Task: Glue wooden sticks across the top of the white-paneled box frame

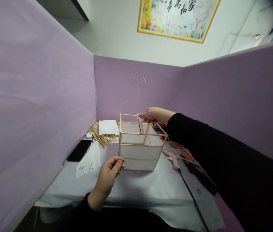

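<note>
A box-shaped model (137, 152) of thin wooden sticks, with white panels on its lower part, stands on the table in front of me. My left hand (108, 174) is at its front left corner, thumb and fingers pinched together at the corner edge. Over the open top reaches my right hand (154, 115). Its fingers are bent and closed at the upper end of a thin wooden stick (140, 125), which crosses the top from front to back. Part of the right fingers is hidden from view.
A pink glue gun (174, 157) with a red light lies at the right, its black cord (192, 193) trailing forward. Loose sticks (100, 137) and white paper (108, 127) lie at the back left, near a black phone (79, 150). Purple partitions (136, 87) surround the table.
</note>
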The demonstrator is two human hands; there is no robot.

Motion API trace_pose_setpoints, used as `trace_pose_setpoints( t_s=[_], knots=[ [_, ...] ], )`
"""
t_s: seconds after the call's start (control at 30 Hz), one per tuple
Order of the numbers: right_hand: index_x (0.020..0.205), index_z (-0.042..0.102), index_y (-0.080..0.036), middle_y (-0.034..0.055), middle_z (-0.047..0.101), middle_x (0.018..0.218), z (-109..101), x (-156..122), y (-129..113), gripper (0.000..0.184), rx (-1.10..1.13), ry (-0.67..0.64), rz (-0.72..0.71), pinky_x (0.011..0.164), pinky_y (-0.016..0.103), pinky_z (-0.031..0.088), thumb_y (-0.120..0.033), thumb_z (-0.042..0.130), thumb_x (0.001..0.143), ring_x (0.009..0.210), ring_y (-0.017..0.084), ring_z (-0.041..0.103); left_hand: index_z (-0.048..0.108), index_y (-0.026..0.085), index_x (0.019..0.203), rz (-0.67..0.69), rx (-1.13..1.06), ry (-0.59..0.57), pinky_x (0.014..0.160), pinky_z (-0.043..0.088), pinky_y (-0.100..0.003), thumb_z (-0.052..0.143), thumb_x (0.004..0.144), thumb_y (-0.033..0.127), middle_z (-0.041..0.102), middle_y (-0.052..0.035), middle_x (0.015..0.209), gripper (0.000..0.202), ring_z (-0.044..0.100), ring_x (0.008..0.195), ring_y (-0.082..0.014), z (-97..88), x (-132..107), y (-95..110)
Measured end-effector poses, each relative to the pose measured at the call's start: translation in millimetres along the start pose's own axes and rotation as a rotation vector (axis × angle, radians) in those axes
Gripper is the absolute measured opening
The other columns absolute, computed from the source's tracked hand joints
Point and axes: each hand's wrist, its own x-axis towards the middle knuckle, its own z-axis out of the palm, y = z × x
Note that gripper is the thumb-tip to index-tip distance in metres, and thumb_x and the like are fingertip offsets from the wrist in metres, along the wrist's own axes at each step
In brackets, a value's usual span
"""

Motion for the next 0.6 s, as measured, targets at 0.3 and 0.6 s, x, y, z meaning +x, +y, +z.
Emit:
trace_pose_setpoints(
  t_s=[0.3,0.6],
  knots=[
    [0.061,0.060,-0.016,-0.0017,0.043,0.046,24.2,-16.4,-16.9,0.034,-0.060,-0.031,0.001,0.045,0.025,0.028,-0.034,0.065,0.089,0.044,0.009,0.037,0.071,0.014,0.081,-0.033,-0.016,0.023,0.052,0.032,-0.022,0.082,0.062,0.057,0.063,-0.0008,0.064,0.048,0.048,0.054,-0.0093,-4.0,-1.4,-2.7],
    [0.064,0.046,-0.021,-0.0062,0.036,0.046,13.2,-46.4,-6.8,0.034,0.185,0.049,-0.176,0.043,0.023,0.027,-0.031,0.047,0.096,0.041,0.008,0.031,0.072,0.015,0.084,0.000,0.001,-0.083,0.052,0.034,-0.022,0.078,0.071,0.058,0.065,-0.0017,0.067,0.045,0.048,0.055,-0.0093,-0.1,-8.4,-1.0]
  ],
)
